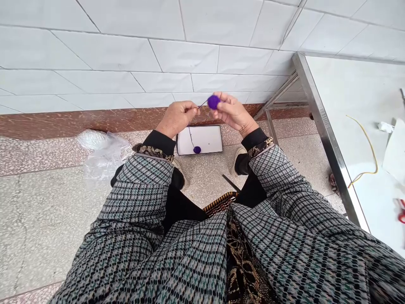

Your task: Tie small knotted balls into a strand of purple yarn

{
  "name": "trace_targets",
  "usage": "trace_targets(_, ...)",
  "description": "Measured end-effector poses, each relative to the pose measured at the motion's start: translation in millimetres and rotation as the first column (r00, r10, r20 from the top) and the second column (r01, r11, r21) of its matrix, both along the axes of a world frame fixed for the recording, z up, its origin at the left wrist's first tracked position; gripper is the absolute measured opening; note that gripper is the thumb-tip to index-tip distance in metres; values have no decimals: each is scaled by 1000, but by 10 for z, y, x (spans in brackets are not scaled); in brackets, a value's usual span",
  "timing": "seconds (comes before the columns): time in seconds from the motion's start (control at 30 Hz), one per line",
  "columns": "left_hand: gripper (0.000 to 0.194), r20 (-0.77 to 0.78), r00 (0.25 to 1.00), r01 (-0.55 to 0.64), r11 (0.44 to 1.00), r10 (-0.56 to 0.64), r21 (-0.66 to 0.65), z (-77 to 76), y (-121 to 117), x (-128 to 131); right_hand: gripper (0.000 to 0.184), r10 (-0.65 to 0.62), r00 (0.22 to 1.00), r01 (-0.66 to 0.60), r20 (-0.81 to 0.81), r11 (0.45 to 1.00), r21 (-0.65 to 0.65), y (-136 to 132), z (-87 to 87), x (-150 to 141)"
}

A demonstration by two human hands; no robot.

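My right hand [232,112] holds a small purple ball of yarn [213,102] between thumb and fingers. A dark strand of yarn [203,104] runs taut from the ball to my left hand [182,116], whose thumb and fingertips pinch it. From the left hand the strand hangs down to a second, smaller purple yarn ball [197,150]. That one lies at the near edge of a shallow white box [207,138] with a dark rim, on the floor between my feet.
Clear plastic bags [103,154] lie on the speckled floor at the left. On the right stands a metal-edged table [329,126] with a yellow cord [370,145], white scraps and red-handled scissors [401,211] at its far side. A white tiled wall [186,57] rises ahead.
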State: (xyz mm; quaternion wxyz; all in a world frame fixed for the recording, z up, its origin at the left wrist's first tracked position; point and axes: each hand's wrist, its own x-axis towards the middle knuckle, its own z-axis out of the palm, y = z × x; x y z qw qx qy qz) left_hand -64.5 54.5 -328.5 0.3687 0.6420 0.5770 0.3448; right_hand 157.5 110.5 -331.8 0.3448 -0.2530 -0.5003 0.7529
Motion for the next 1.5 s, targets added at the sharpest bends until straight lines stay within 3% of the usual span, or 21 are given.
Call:
trace_targets(0.13, 17, 69, 980, 192, 978, -186, -85, 60, -55, 113, 21, -314, 947, 317, -75, 948, 33, 108, 11, -15)
trace_targets(0.23, 14, 91, 910, 414, 902, -405, -121, 159, -97, 187, 13, -395, 914, 387, 90, 917, 99, 145, -35, -49)
trace_targets(0.3, 13, 119, 873, 486, 865, -474, -125, 209, -108, 193, 16, -283, 897, 245, 340, 958, 151, 121, -77, -62)
trace_targets(0.37, 13, 159, 885, 454, 886, -437, -92, 222, -102, 157, 22, -25, 831, -64, 556, 988, 140, 59, -96, -57)
trace_targets(0.4, 14, 181, 907, 397, 915, -380, -68, 212, -92, 126, 24, 120, 791, -229, 599, 968, 108, 23, -91, -46)
trace_targets(0.47, 15, 220, 950, 235, 971, -222, -33, 170, -63, 57, 27, 336, 784, -432, 522, 899, 70, -36, -56, -12)
trace_targets(0.5, 16, 233, 962, 154, 988, -144, -29, 144, -48, 27, 28, 369, 828, -440, 423, 894, 81, -50, -29, 10)
trace_targets(0.57, 16, 247, 968, 53, 998, -41, -44, 101, -27, -4, 29, 260, 945, -286, 196, 951, 116, -38, 29, 53)
trace_targets(0.63, 16, 244, 968, 69, 995, -49, -72, 92, -26, 18, 26, -6, 999, 1, 33, 992, 129, 18, 73, 80)
trace_targets(0.73, 16, 201, 942, 298, 946, -269, -130, 150, -58, 121, 24, -335, 942, 329, 36, 937, 119, 112, 67, 68)
trace_targets(0.8, 17, 177, 872, 484, 857, -456, -179, 213, -83, 182, 20, -392, 908, 381, 149, 919, 100, 135, 28, 34)
trace_targets(0.87, 16, 186, 813, 581, 789, -551, -199, 265, -104, 203, 17, -306, 893, 290, 329, 952, 99, 109, 6, 2)
trace_targets(0.9, 16, 199, 811, 582, 790, -550, -190, 282, -113, 195, 19, -210, 876, 180, 434, 978, 110, 81, 12, -9)
trace_targets(0.97, 20, 241, 850, 508, 848, -468, -147, 295, -126, 156, 28, 38, 794, -139, 607, 983, 119, 14, 64, -12)
trace_targets(1.0, 23, 268, 874, 450, 884, -406, -126, 292, -131, 131, 32, 163, 746, -302, 645, 947, 110, -17, 100, -5)
trace_targets(1.07, 27, 330, 901, 331, 938, -280, -106, 274, -133, 85, 34, 372, 697, -527, 613, 845, 86, -57, 168, 28)
trace_targets(1.17, 28, 377, 917, 187, 974, -128, -125, 235, -114, 49, 33, 510, 758, -594, 407, 797, 107, -53, 202, 103)
trace_targets(1.27, 22, 364, 931, 93, 983, -30, -157, 196, -83, 62, 42, 395, 892, -426, 219, 897, 119, -22, 198, 164)
trace_targets(1.37, 17, 340, 939, 123, 975, -54, -185, 174, -80, 126, 42, 15, 983, -38, 183, 992, 122, 6, 226, 161)
trace_targets(1.43, 19, 312, 938, 219, 956, -152, -194, 183, -102, 189, 37, -234, 954, 208, 187, 967, 150, 31, 234, 120)
trace_targets(1.5, 20, 292, 914, 347, 915, -281, -206, 208, -133, 251, 34, -355, 912, 330, 203, 932, 149, 56, 203, 67)
